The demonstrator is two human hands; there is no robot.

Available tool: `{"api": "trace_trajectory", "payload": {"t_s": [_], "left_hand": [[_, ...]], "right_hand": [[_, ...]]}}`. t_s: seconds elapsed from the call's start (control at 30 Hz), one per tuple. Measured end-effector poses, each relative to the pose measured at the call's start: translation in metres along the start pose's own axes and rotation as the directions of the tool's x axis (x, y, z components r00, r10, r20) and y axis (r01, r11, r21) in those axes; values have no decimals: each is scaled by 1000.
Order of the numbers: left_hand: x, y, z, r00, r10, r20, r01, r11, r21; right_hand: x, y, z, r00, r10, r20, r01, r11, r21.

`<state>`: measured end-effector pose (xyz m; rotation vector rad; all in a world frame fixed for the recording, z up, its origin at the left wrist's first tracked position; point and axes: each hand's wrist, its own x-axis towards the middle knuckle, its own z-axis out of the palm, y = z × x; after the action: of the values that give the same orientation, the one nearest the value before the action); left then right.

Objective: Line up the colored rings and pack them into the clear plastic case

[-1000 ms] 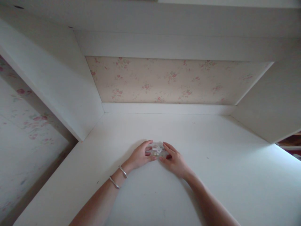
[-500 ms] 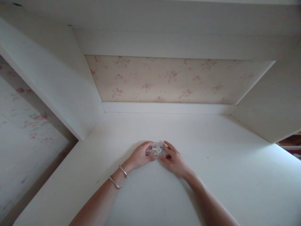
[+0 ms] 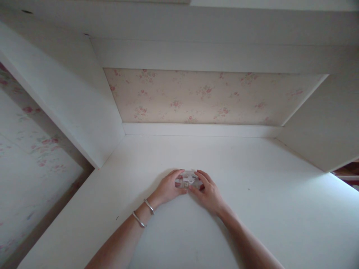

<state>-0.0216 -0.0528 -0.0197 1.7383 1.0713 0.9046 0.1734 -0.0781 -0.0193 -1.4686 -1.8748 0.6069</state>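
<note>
A small, flat, clear plastic box (image 3: 189, 180) lies on the white desk top (image 3: 185, 231), with whitish pieces showing in it that are too small to name. My left hand (image 3: 169, 186) curves around its left side, fingers at the far edge and thumb at the near edge. From the right, my right hand (image 3: 207, 188) grips it the same way, its thumb close to the left one. Part of the box's ends is hidden behind my fingers. Two silver bangles (image 3: 144, 213) circle my left wrist.
White side panels stand at the left (image 3: 70, 89) and right (image 3: 316, 123) of the desk. A white shelf (image 3: 179, 22) crosses above, with flowered wallpaper (image 3: 193, 97) behind. Small dark marks dot the desk top.
The view has tilted slightly, so everything sits a little lower in the picture. Both hands stay around the clear box; the whitish pieces look slightly different in place.
</note>
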Motion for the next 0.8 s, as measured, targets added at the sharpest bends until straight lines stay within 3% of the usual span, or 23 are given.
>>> {"api": "trace_trajectory", "payload": {"t_s": [0.13,0.33,0.5,0.67,0.8], "left_hand": [[-3,8,2,998,55,6,-55,994,95],[-5,8,8,996,87,-18,-82,981,176],[-8,14,9,994,98,38,-103,976,190],[-9,17,10,998,56,-11,-50,955,293],[-8,14,9,997,77,-2,-71,928,365]], "right_hand": [[0,-8,2,999,-6,-38,3,997,-75],[3,-19,0,1000,-22,-1,22,982,-190],[8,-13,-18,1000,-18,-23,12,972,-235],[26,22,-61,987,-115,-110,77,951,-300],[50,86,-116,974,-70,-217,-14,932,-361]]}}
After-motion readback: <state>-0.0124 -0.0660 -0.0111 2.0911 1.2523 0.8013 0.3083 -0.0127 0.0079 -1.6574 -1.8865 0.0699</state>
